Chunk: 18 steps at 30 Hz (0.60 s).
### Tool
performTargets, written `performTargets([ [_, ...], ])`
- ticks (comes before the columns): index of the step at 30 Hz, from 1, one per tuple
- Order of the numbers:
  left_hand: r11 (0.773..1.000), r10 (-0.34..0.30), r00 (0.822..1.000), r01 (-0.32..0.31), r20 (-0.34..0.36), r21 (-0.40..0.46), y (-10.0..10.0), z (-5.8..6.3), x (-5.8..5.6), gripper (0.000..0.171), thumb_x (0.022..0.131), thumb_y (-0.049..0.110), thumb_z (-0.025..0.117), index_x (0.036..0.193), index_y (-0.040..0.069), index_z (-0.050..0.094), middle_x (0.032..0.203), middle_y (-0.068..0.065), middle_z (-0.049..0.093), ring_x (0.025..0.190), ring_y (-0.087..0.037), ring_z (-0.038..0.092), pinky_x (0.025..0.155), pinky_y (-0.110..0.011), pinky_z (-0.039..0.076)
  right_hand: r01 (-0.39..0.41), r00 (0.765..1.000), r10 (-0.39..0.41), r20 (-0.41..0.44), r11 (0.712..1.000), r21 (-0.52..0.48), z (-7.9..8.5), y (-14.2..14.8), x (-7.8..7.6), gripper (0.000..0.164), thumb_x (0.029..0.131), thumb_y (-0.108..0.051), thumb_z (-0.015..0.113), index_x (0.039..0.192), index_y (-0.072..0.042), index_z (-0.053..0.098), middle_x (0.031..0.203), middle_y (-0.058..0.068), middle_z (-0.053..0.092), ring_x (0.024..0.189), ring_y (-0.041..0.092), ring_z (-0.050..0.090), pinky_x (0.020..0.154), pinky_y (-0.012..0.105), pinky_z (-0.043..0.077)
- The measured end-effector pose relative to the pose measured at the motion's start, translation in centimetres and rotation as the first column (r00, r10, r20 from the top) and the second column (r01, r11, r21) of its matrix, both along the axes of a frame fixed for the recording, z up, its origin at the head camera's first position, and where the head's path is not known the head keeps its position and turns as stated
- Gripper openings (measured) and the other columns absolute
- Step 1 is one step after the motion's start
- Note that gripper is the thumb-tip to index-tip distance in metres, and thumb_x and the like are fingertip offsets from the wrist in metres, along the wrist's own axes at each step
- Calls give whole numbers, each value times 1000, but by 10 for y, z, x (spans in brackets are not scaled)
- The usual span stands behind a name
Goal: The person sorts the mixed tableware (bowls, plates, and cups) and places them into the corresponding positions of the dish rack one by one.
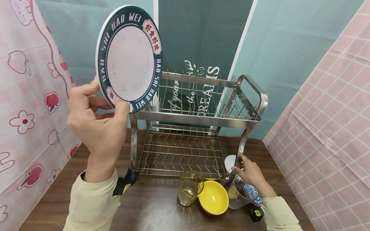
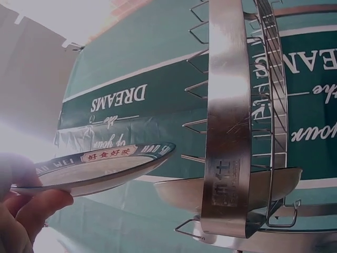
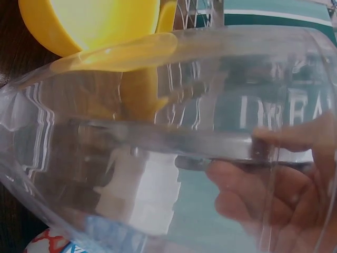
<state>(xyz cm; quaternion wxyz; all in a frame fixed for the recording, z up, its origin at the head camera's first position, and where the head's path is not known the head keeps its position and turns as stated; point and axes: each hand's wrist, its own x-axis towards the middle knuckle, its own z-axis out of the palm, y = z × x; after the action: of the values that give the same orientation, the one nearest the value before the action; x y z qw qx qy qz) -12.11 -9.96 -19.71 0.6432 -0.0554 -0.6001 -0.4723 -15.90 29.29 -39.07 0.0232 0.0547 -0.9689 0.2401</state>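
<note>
My left hand [image 1: 101,128] holds up a round plate [image 1: 130,64] with a dark green lettered rim, thumb on its face and fingers behind. The plate stands tilted in the air, left of and in front of the upper tier of a two-tier metal dish rack [image 1: 196,118]. Low at the rack's right front leg, my right hand [image 1: 254,173] grips the metal between thumb and fingers. In the right wrist view, that hand [image 3: 284,184] shows through a clear plastic container [image 3: 158,105]. A small white bowl [image 1: 229,163] lies just behind the leg.
An amber glass mug [image 1: 188,189], a yellow bowl [image 1: 214,198] and a blue-patterned piece [image 1: 252,192] stand along the rack's front on the wooden table [image 1: 156,211]. The left wrist view shows a bowl [image 2: 179,192] in the rack's upper tier. Pink cloths [image 1: 323,106] flank the table.
</note>
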Motion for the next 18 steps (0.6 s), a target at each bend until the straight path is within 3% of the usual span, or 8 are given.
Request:
performTargets([
  [8,1000,-13,1000,14,18,-18,8,-2,-9,31,73,-1,59,101,8,67,93,7,66,58,-11,55,54,-13,44,3,1000,-3,-1,1000,7,-1,0,0,30,82,-11,70,100,5,51,95,25,63,85,40,62,68,51,49],
  [18,995,30,998,-35,-46,-90,17,-2,-24,29,72,-4,57,98,1,67,86,-6,64,56,-16,57,54,-14,44,11,1000,-11,-4,1000,1,-2,0,-2,29,81,-9,69,100,3,51,93,20,64,83,38,62,66,48,50],
])
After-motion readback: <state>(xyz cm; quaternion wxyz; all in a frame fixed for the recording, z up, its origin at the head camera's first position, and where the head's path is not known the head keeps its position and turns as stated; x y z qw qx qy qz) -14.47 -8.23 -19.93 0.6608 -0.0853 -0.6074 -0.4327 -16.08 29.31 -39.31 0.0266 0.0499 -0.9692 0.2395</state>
